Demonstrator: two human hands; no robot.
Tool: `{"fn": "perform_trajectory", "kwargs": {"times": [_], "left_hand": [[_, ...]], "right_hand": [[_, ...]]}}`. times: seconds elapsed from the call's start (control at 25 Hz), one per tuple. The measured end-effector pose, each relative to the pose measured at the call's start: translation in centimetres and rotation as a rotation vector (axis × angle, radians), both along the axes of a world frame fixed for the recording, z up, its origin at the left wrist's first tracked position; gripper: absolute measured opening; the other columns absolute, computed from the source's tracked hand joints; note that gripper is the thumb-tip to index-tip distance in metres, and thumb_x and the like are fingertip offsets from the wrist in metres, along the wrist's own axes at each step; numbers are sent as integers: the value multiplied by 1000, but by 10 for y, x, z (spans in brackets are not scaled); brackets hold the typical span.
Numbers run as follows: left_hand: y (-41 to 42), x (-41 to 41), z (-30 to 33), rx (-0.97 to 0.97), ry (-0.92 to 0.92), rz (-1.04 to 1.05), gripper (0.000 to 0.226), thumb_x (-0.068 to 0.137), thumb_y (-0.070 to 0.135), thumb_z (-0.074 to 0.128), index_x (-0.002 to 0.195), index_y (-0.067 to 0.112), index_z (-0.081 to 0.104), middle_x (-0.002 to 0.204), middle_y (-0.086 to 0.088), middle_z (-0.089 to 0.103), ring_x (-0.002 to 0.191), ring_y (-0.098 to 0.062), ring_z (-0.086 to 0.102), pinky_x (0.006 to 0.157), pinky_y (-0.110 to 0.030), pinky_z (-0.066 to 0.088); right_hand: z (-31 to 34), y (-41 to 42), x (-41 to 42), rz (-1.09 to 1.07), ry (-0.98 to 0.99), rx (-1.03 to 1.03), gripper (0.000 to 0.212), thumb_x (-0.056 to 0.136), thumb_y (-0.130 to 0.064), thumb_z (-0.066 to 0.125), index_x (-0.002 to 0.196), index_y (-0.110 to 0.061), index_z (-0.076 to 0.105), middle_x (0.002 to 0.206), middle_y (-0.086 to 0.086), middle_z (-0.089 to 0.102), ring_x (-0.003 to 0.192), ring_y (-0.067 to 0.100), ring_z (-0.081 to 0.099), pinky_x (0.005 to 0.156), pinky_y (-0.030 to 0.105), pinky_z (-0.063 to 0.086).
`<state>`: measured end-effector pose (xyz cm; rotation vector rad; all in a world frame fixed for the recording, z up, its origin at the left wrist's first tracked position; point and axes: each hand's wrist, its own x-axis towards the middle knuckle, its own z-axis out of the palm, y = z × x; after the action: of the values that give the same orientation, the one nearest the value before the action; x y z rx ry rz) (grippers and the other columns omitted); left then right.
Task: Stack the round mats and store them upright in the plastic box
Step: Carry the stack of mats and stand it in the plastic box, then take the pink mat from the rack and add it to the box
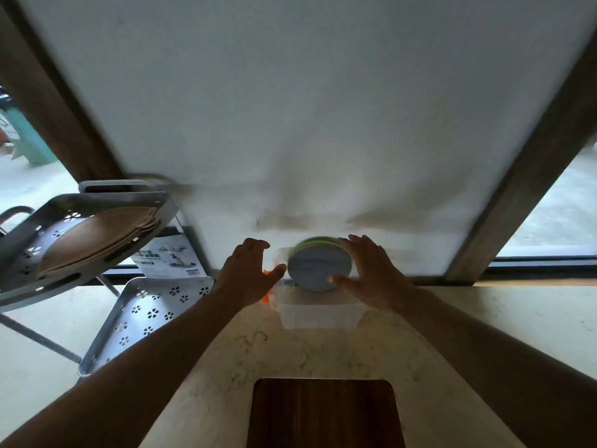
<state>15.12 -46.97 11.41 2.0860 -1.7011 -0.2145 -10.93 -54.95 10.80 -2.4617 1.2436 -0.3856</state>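
A stack of round mats (318, 266) stands on edge in a clear plastic box (318, 315) at the back of the counter, against the white wall. The front mat is grey-blue, and green and yellow edges show behind it. My right hand (371, 273) clasps the stack's right side, fingers over the top edge and thumb on the front face. My left hand (247, 273) is spread to the left of the stack, its thumb tip at the mat's left edge, holding nothing.
A dark wooden board (324, 413) lies on the marble counter (484, 318) near me. To the left stands a grey perforated rack, with brown mats in its upper tray (80, 234) and a lower tray (151, 312). A small orange object (265, 297) sits beside the box.
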Motion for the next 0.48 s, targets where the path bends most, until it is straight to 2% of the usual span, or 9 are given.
{"fn": "perform_trajectory", "kwargs": {"times": [0.12, 0.2, 0.36, 0.48], "left_hand": [[42, 3, 33, -8, -18, 32, 64, 84, 58, 59, 133, 19, 47, 139, -6, 49, 125, -26, 49, 98, -43, 45], [69, 8, 53, -38, -50, 30, 65, 84, 58, 59, 133, 18, 47, 138, -7, 50, 125, -27, 50, 98, -43, 45], [125, 33, 91, -65, -150, 31, 57, 86, 43, 61, 134, 16, 47, 136, -10, 53, 124, -28, 50, 101, -43, 45], [165, 62, 117, -108, -176, 56, 50, 86, 35, 62, 130, 14, 52, 134, -11, 55, 121, -29, 52, 98, -39, 45]], "right_hand": [[37, 28, 7, 43, 8, 20, 84, 87, -61, 56, 153, -26, 17, 162, 4, 14, 149, 26, 5, 119, 50, 8], [59, 45, 20, 79, -7, -5, 84, 87, -60, 56, 153, -27, 17, 163, 4, 14, 149, 25, 5, 119, 49, 8], [95, 84, 64, 151, -27, -49, 84, 87, -65, 52, 153, -26, 19, 163, 4, 15, 149, 23, 8, 118, 50, 12], [114, 113, 109, 202, -88, -37, 79, 90, -62, 51, 152, -24, 22, 161, 4, 21, 148, 23, 15, 118, 46, 15]]}}
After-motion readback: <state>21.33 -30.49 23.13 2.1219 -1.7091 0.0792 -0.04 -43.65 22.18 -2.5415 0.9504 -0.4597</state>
